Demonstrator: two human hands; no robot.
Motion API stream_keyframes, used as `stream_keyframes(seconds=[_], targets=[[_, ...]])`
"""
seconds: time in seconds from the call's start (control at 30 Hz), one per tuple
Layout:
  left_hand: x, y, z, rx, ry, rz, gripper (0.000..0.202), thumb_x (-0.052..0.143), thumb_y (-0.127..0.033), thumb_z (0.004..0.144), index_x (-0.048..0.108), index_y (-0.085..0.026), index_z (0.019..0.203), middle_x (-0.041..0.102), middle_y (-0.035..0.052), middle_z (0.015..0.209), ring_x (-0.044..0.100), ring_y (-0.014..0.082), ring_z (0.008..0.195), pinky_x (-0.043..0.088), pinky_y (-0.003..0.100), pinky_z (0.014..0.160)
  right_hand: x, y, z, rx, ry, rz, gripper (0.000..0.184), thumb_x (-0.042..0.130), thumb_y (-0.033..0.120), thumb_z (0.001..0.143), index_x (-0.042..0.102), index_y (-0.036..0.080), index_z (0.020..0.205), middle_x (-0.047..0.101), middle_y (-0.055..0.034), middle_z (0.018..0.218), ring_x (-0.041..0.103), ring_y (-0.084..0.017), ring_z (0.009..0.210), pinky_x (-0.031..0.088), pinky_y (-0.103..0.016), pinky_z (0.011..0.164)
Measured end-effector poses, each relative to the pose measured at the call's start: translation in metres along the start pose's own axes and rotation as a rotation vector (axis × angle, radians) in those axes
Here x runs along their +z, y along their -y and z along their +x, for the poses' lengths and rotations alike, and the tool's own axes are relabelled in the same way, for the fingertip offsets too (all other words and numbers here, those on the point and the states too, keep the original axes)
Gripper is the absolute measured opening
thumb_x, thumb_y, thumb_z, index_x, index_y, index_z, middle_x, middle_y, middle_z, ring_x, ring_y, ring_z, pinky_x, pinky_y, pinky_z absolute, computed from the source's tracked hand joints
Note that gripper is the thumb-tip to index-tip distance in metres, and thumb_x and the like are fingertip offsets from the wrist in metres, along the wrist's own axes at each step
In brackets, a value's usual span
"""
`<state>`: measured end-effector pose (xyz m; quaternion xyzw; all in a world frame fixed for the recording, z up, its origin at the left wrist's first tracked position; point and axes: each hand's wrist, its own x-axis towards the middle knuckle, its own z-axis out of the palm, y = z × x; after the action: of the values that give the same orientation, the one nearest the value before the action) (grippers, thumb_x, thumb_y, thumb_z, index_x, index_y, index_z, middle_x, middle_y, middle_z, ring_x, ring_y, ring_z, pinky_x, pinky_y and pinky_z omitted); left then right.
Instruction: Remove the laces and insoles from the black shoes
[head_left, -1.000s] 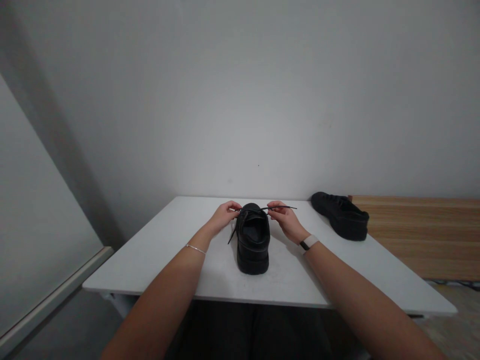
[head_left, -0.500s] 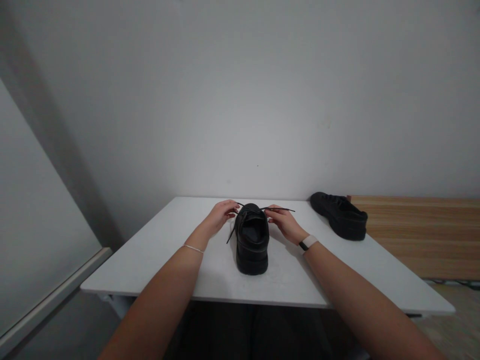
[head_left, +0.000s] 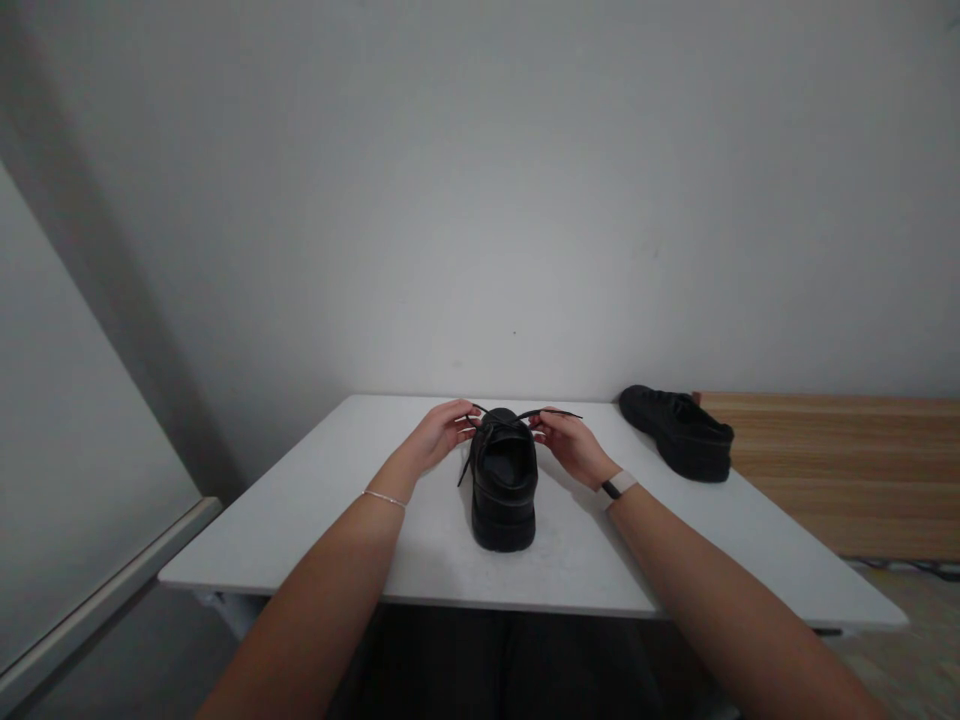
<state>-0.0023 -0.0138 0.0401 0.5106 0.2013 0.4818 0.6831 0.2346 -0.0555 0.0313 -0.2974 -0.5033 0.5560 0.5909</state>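
Head view: left hand point(head_left: 437, 436) and right hand point(head_left: 571, 446) each pinch laces point(head_left: 556, 412) of the black shoe point(head_left: 504, 492).

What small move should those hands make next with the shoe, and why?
Probably cross the two lace ends over the tongue. The left hand and the right hand each pinch one at the top of the black shoe on the white table, drawn out to either side; no bow shows yet.
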Motion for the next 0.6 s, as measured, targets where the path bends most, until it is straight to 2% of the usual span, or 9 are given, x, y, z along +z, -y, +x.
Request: stream_keyframes(seconds=[0.3,0.43,0.6], targets=[[-0.0029,0.0013,0.0002,-0.02,0.011,0.019,0.018,0.075,-0.029,0.076,0.069,-0.012,0.08,0.067,0.0057,0.085,0.062,0.0154,0.075,0.048,0.027,0.07,0.0008,-0.0014,0.0011,-0.032,0.021,0.005,0.022,0.077,0.04,0.07,0.068,0.021,0.074,0.064,-0.0013,0.08,0.057,-0.017,0.079,0.043,-0.033,0.077],[-0.0017,0.0006,0.0,-0.019,0.001,0.017,0.018,0.076,-0.029,0.074,0.068,-0.013,0.079,0.066,0.0053,0.084,0.062,0.0151,0.074,0.048,0.027,0.07,0.0009,-0.0006,0.0012,-0.027,-0.013,-0.006,0.024,0.079,0.041,0.068,0.069,0.021,0.076,0.063,-0.0013,0.076,0.055,-0.016,0.074,0.043,-0.032,0.07],[-0.0006,0.0005,0.0,-0.01,0.001,0.019,0.018,0.076,-0.027,0.074,0.067,-0.012,0.077,0.065,0.0048,0.082,0.061,0.0143,0.074,0.048,0.026,0.069,-0.0002,-0.0013,0.0023,-0.013,-0.045,-0.019,0.026,0.08,0.041,0.067,0.07,0.02,0.077,0.059,-0.0007,0.07,0.049,-0.013,0.064,0.036,-0.028,0.057]])
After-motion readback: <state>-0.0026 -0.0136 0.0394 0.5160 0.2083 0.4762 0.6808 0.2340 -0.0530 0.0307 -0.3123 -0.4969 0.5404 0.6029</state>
